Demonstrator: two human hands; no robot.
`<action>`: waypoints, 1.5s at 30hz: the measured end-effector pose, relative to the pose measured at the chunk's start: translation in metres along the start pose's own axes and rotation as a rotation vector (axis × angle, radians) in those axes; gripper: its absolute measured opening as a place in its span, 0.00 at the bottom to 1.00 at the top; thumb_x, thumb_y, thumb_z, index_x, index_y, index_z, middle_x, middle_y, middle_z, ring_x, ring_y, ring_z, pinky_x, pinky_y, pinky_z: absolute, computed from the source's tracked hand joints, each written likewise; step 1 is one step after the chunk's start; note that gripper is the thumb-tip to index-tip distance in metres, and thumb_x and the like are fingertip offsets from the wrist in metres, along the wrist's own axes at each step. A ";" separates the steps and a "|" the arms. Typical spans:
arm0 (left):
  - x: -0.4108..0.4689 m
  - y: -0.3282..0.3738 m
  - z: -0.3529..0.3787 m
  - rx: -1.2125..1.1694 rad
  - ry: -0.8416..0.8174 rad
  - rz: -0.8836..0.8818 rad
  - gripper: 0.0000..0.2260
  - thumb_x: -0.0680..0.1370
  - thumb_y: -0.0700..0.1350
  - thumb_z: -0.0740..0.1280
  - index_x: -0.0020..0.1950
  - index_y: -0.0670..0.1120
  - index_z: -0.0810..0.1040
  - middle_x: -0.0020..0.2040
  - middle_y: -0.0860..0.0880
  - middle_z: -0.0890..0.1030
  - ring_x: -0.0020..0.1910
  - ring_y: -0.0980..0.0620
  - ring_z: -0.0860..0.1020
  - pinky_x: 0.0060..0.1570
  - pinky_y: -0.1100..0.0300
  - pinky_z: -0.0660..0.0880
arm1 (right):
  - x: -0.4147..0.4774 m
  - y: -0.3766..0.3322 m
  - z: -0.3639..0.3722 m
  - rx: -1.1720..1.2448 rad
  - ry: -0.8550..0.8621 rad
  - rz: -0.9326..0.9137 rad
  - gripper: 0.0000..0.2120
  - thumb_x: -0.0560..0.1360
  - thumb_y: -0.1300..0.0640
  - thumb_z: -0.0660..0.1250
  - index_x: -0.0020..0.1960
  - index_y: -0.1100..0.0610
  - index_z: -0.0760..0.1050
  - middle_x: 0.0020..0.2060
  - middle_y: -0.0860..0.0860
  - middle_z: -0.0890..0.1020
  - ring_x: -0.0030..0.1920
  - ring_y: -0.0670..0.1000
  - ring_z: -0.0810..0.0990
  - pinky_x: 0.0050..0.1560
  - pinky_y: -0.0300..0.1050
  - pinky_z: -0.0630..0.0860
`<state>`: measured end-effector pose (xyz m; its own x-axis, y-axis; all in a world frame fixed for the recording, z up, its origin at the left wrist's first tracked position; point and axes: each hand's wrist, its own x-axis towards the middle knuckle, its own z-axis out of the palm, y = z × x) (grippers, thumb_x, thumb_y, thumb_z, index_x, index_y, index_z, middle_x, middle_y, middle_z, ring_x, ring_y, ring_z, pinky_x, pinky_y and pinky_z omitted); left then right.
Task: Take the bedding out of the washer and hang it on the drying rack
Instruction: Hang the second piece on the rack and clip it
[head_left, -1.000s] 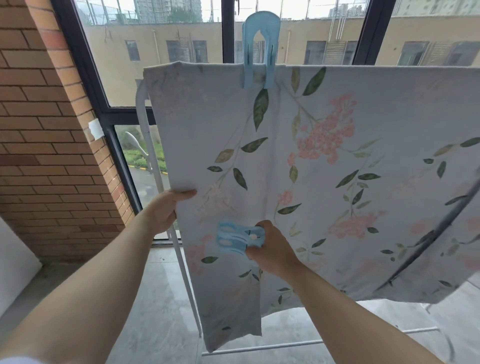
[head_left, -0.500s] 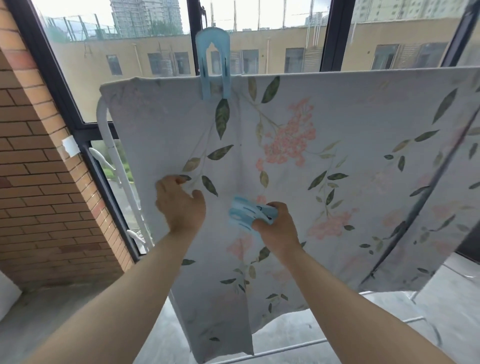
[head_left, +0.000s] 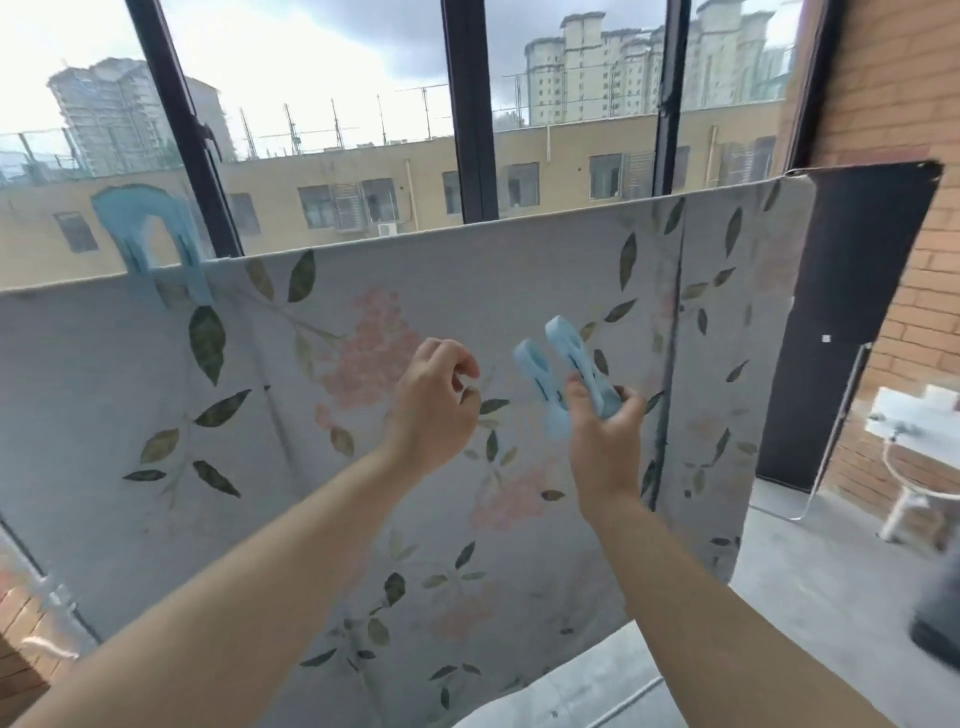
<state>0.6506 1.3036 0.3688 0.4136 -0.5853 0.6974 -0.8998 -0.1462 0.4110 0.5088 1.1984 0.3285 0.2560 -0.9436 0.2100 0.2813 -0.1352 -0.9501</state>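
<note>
A pale floral sheet (head_left: 363, 493) with green leaves and pink blossoms hangs over the top bar of the drying rack, spanning most of the view. A large light-blue clip (head_left: 150, 244) pins its top edge at the far left. My right hand (head_left: 602, 436) grips a second light-blue clip (head_left: 563, 371) in front of the sheet, its jaws pointing up. My left hand (head_left: 436, 405) hovers just left of it with its fingers loosely curled near the fabric; I cannot tell whether they touch the cloth.
Black-framed windows (head_left: 470, 104) stand behind the rack. A dark panel (head_left: 852, 322) hangs beside the brick wall (head_left: 893, 78) at the right. A white stand (head_left: 909, 467) sits on the grey floor at far right. The rack's lower bar (head_left: 613, 701) crosses below the sheet.
The view has swung right along the sheet, so the pinned clip now sits far left. Both hands have lifted and moved right; my left hand has come off the sheet's left edge.
</note>
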 end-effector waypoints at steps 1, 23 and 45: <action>0.010 0.015 0.015 -0.013 -0.015 0.000 0.14 0.72 0.33 0.69 0.44 0.52 0.72 0.47 0.55 0.71 0.39 0.51 0.77 0.40 0.68 0.69 | 0.014 -0.002 -0.017 0.004 0.034 -0.016 0.23 0.78 0.42 0.68 0.63 0.54 0.65 0.50 0.49 0.78 0.43 0.45 0.80 0.31 0.30 0.74; 0.209 0.186 0.257 -0.050 -0.119 0.188 0.07 0.76 0.42 0.68 0.51 0.52 0.74 0.56 0.53 0.73 0.52 0.48 0.76 0.56 0.52 0.74 | 0.257 -0.051 -0.236 -0.404 0.274 -0.505 0.29 0.72 0.40 0.73 0.64 0.53 0.66 0.56 0.48 0.75 0.49 0.42 0.80 0.40 0.32 0.79; 0.454 0.216 0.457 0.756 -0.022 -0.047 0.31 0.84 0.61 0.45 0.43 0.42 0.78 0.32 0.45 0.73 0.29 0.50 0.69 0.33 0.58 0.66 | 0.573 -0.081 -0.318 -0.600 0.014 -0.842 0.39 0.70 0.31 0.68 0.72 0.54 0.67 0.62 0.48 0.71 0.57 0.41 0.73 0.54 0.27 0.73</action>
<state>0.5811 0.6420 0.5058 0.4586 -0.5795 0.6737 -0.7342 -0.6742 -0.0802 0.3388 0.5728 0.4525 0.1779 -0.4766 0.8610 -0.1437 -0.8781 -0.4564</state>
